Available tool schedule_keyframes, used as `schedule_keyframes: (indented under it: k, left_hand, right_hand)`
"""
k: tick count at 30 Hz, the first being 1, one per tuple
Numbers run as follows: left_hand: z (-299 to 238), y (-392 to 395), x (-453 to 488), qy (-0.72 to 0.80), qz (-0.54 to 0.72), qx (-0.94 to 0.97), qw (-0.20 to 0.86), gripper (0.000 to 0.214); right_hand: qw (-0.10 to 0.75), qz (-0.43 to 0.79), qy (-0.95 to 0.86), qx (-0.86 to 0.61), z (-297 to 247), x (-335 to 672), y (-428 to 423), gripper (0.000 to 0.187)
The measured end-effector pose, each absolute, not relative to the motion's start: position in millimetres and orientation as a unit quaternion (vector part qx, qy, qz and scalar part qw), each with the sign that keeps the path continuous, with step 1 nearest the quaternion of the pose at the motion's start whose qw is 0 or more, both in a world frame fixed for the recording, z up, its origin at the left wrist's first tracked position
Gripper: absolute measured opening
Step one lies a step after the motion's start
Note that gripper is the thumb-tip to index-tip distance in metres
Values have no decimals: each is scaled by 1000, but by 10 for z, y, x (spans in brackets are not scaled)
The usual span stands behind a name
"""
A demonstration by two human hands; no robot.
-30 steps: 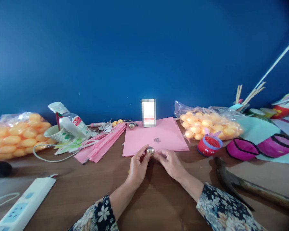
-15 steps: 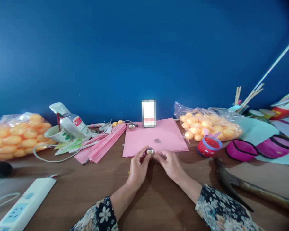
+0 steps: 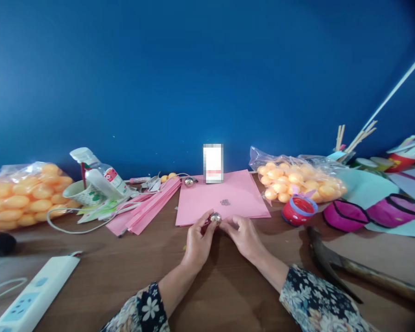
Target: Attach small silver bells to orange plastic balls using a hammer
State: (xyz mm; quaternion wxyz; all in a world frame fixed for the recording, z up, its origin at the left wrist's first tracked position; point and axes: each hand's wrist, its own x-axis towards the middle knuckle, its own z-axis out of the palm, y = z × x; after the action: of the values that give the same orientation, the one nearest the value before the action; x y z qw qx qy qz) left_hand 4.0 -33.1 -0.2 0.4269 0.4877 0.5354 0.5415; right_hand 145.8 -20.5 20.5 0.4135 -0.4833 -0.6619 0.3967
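Note:
My left hand (image 3: 198, 242) pinches a small shiny silver ball (image 3: 215, 218) between thumb and fingertips, just in front of the pink paper sheets (image 3: 202, 203). From the other side, my right hand (image 3: 245, 235) brings its pinched fingertips up to the ball's right edge. Whatever sits between those right fingertips is too small or hidden to make out. Beyond the ball, a little heap of grey metal rings (image 3: 225, 202) lies on the pink paper. A second shiny ball (image 3: 189, 181) rests at the paper's far left corner.
Left are a bag of orange balls (image 3: 24, 193), a plastic bottle (image 3: 112, 177), pink strips (image 3: 152, 205) and a power strip (image 3: 38, 295). Another bag of balls (image 3: 297, 180), a red cup (image 3: 297, 212), magenta pouches (image 3: 347, 216) and a wooden-handled hammer (image 3: 366, 272) lie right.
Both hands keep almost the same pose around the silver ball. The whole view has shifted very slightly.

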Motion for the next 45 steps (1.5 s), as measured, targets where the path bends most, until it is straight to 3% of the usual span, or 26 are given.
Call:
schedule_keyframes:
  k: [11,20,29,35,45]
  left_hand:
    - [27,-343,46,525,553,469,446,39]
    - [102,-357,76,442,580,382,568,46]
    - [178,-368,74,454,562,401,563,48]
    - [137,-352,57,465,552,436,537,46]
    - [133,-375,53,403,587,362,602,44]
  right_hand:
    - [417,363,-659,-510,220,1442,-201,20]
    - [478,426,-628,-442,176,1406,-208,22]
    - [481,389,-646,-446,196,1412,-237,18]
    - [460,381,-684,-419,185,1405,-254,28]
    - [461,413,-671,-408,215,1437,-227,31]
